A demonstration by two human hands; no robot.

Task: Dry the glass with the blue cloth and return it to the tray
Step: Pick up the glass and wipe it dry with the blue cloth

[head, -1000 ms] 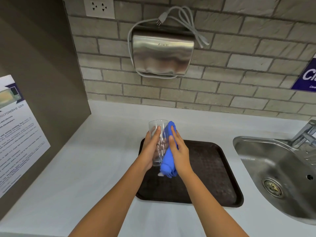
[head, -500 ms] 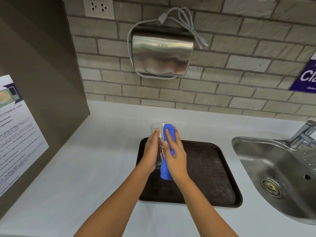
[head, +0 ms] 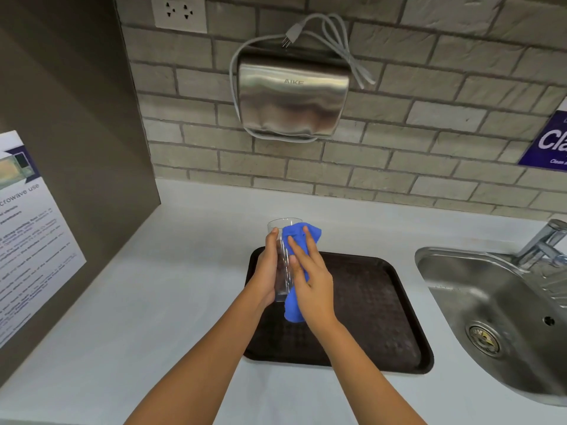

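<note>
Countertop tray | left hand holds glass | right hand presses blue cloth

A clear glass, a bright blue cloth, a dark brown textured tray, a white counter.

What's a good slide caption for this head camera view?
Left hand holds a clear glass while right hand presses the blue cloth against it, above the brown tray.

Shared pantry: sink, wall hand dryer, microwave notice.
</note>
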